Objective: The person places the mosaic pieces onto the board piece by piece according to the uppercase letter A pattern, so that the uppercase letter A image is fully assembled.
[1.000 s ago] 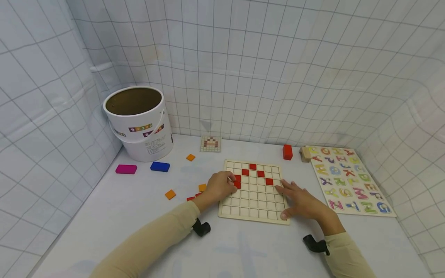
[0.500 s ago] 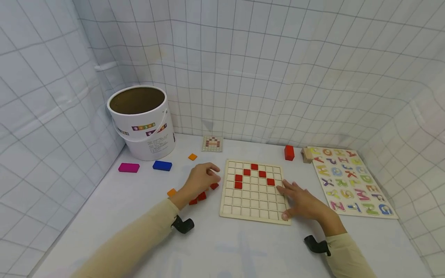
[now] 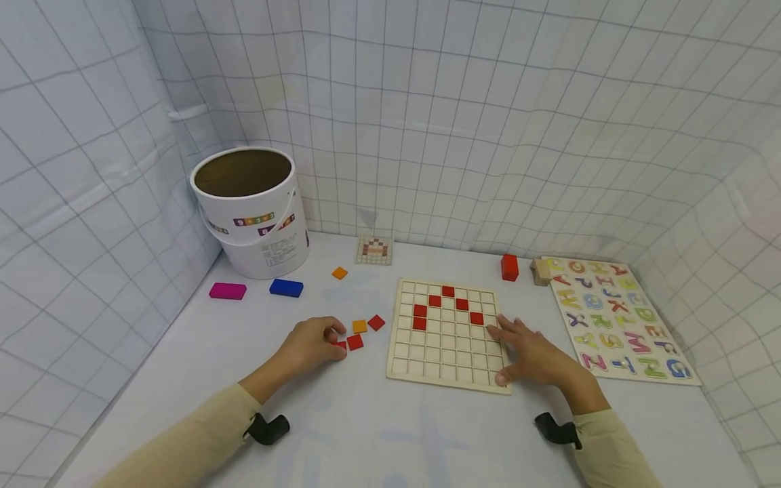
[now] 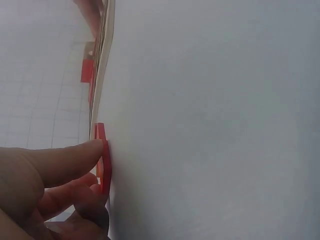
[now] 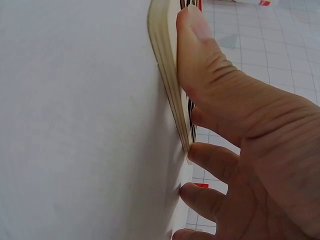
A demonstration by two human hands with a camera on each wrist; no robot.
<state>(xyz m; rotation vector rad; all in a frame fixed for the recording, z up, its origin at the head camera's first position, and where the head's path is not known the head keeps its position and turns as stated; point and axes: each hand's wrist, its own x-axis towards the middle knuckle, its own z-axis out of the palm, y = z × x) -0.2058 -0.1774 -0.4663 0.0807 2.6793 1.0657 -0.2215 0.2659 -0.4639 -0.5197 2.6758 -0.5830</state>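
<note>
My left hand (image 3: 310,344) has its thumb and fingers on either side of a small red square tile (image 4: 106,172) at the tabletop, partly hidden by the fingers. Close by lie a second red tile (image 3: 355,342), a third red tile (image 3: 376,322) and an orange tile (image 3: 360,327). To the right is a wooden grid board (image 3: 439,346); several red tiles (image 3: 448,291) sit in its upper squares in a peaked pattern. My right hand (image 3: 531,354) rests spread along the board's right edge, thumb on the lower corner and fingertips at the side.
A small pattern card (image 3: 375,251) and a lone orange tile (image 3: 339,273) lie behind. At left are a white bucket (image 3: 256,251), a magenta block (image 3: 228,291) and a blue block (image 3: 286,288). At right are a red block (image 3: 509,268), a wooden block (image 3: 540,272) and an alphabet board (image 3: 616,318).
My left hand has left the board's red tiles and moved left and toward me to the loose tiles, taking one between thumb and fingers. The right hand has stayed on the board.
</note>
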